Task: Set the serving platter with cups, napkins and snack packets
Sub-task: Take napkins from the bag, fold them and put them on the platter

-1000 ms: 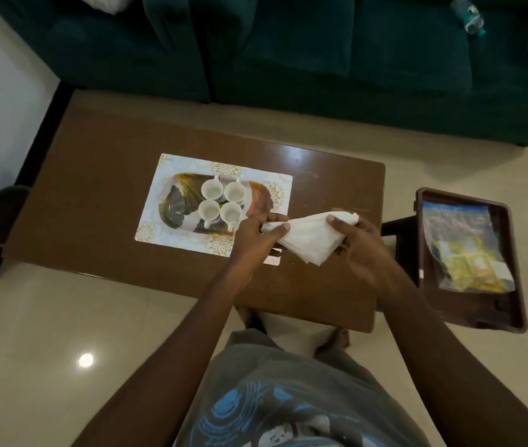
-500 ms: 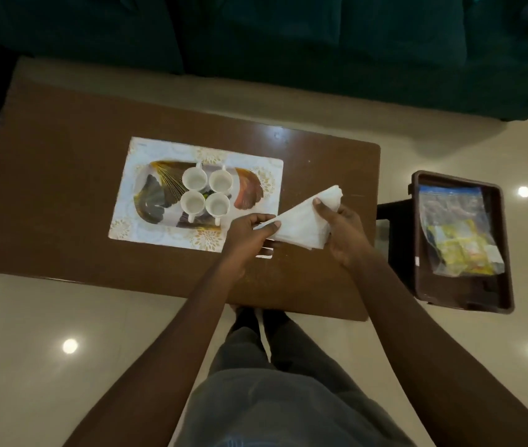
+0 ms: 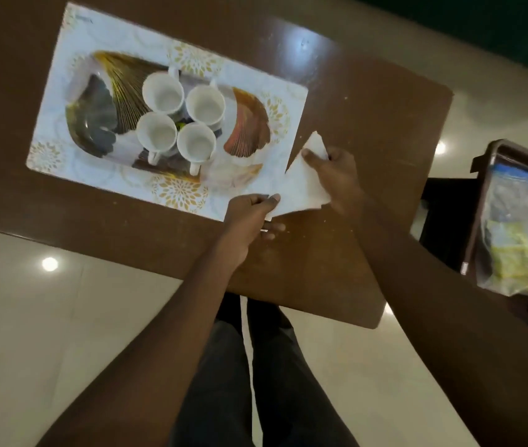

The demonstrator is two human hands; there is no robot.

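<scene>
A white folded napkin [image 3: 301, 185] is held between both hands just right of the platter. My left hand [image 3: 249, 217] pinches its lower corner and my right hand [image 3: 336, 175] grips its upper edge. The serving platter [image 3: 95, 124], oval with gold and dark leaf patterns, lies on a white floral placemat [image 3: 62, 53]. Several white cups [image 3: 162, 91] stand together at its middle. Another pale napkin [image 3: 227, 169] seems to lie on the platter's near right end. A clear bag of yellow snack packets [image 3: 520, 246] rests in a brown tray [image 3: 482, 162] at the right.
The brown wooden table [image 3: 369, 101] carries the placemat, and its right part is bare wood. The brown tray stands off the table's right end on a dark stand. A dark green sofa [image 3: 514, 24] lies beyond the table. My legs show below on the pale tiled floor.
The view has swung down and closer to the table. Both hands have carried the napkin lower and nearer the platter's right end, folded into a tighter triangle.
</scene>
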